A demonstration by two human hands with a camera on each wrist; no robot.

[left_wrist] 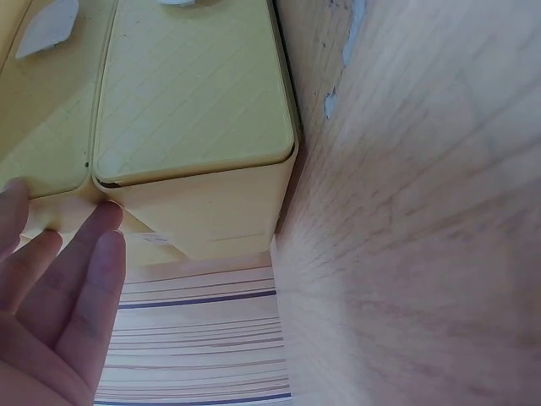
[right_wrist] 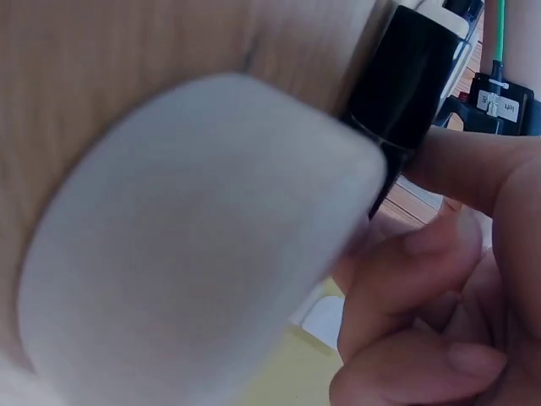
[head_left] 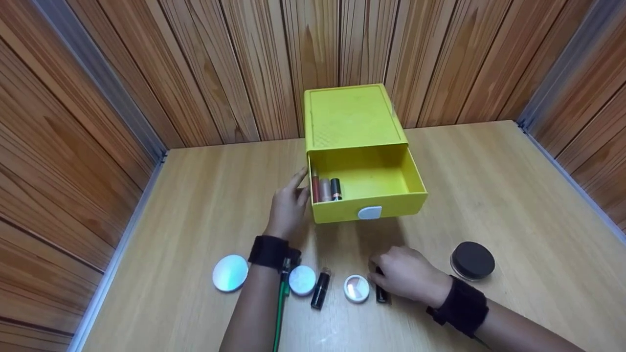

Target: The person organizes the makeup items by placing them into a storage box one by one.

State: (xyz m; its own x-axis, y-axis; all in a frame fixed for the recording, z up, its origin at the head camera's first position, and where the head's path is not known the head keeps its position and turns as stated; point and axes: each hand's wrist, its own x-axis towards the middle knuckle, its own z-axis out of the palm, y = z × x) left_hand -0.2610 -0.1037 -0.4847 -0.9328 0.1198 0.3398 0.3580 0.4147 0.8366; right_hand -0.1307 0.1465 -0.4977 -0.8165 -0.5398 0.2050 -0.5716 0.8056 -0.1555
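Observation:
A yellow two-drawer box (head_left: 349, 117) stands on the table, its upper drawer (head_left: 374, 176) pulled out. Several lip tubes (head_left: 325, 189) lean in the drawer's left corner. My left hand (head_left: 288, 208) is at the left side of the box. Its extended fingers (left_wrist: 97, 254) touch the pale-looking side in the left wrist view. Low on the table, my right hand (head_left: 406, 274) pinches a black lipstick tube (head_left: 382, 293), also visible as a black cylinder (right_wrist: 406, 76) in the right wrist view. Beside it lies a small white round compact (head_left: 356, 288) with a sectioned window.
Left of the compact lie another black tube (head_left: 321, 289) and a white round case (head_left: 302, 280). A shiny round disc (head_left: 230, 273) is left of the left forearm. A dark-lidded jar (head_left: 472, 260) sits at right. Wood-panelled walls (head_left: 264, 68) border the table.

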